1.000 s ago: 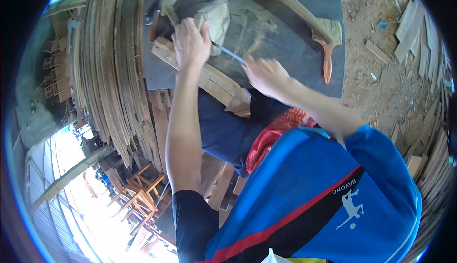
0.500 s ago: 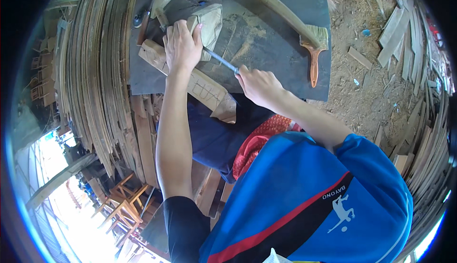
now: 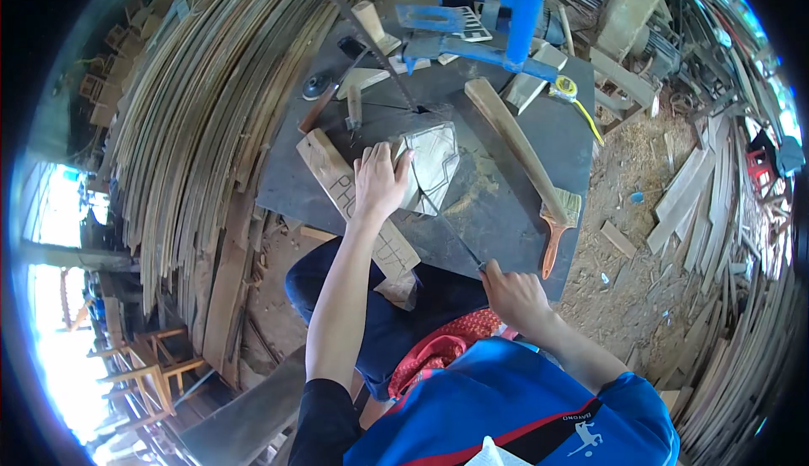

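Right hand (image 3: 514, 297) grips slim tool (image 3: 462, 241) reaching wood block (image 3: 438, 158); left hand (image 3: 381, 184) at block's left edge, hold unclear; likely shaping stroke, next calls for steady block

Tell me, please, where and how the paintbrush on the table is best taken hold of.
The paintbrush is probably best gripped around its reddish-brown handle, coming from the near side. The handle is narrow and points that way, while the wider bristles face away, by the near end of the long wooden bar.
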The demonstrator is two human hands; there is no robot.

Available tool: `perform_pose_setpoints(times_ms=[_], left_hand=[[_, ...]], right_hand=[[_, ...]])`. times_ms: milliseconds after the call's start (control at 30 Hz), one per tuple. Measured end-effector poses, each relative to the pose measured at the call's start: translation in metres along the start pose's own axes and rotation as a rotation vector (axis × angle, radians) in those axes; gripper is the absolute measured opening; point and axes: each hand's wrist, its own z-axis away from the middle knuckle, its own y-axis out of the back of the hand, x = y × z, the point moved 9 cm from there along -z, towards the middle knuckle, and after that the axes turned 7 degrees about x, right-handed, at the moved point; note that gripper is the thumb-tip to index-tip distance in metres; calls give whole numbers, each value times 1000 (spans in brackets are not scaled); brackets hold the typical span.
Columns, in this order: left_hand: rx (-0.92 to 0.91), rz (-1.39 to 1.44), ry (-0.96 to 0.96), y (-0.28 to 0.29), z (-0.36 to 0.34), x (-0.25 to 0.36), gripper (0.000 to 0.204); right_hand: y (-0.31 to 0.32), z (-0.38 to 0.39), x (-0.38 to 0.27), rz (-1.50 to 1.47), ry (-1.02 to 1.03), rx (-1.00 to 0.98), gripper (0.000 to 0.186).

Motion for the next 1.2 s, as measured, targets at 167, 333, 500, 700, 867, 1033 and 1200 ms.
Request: perform_pose_setpoints(times_ms=[167,333,500,700,867,1033,1200], left_hand=[[80,25,53,12,11,-15,38],[183,127,-64,31,32,-11,31],[245,123,-264,51,47,23,31],[300,126,-248,36,48,23,29],[414,326,27,21,42,-14,34],[247,457,167,-7,31,-43,45],[130,468,235,-19,33,-69,47]], right_hand=[[10,-3,-9,42,34,-2,28],[11,-5,-17,62,146,2,29],[35,0,-29,105,169,-13,29],[56,1,-42,170,100,-57,22],[42,-8,-40,186,86,-22,18],[29,14,-10,148,45,2,20],[32,12,-9,121,143,-61,18]])
